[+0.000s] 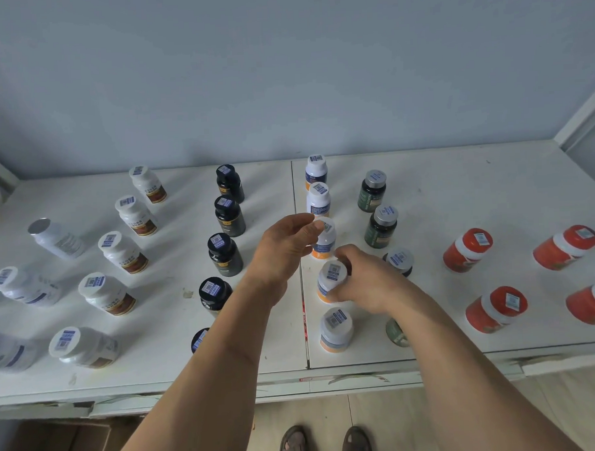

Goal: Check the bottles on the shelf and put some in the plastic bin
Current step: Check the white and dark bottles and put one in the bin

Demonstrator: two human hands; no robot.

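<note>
Two bare hands out over the white shelf top [458, 191], both working the middle column of white plastic bottles with orange bands. Left hand [283, 246] reaching in from the left, fingers pinched narrow on the cap of the third white bottle [326, 246] in that column, bottle upright on the shelf. Right hand [367, 283] just nearer, wrapped around the side of the fourth white bottle [331, 280], thumb hidden behind it, bottle standing or barely lifted, hard to say which. Fifth white bottle [335, 329] untouched, just below the right wrist. Black bottles [224, 254] in a column left of the left forearm; dark green bottles [379, 227] right of the hands; orange jars [467, 250] well apart at far right.
</note>
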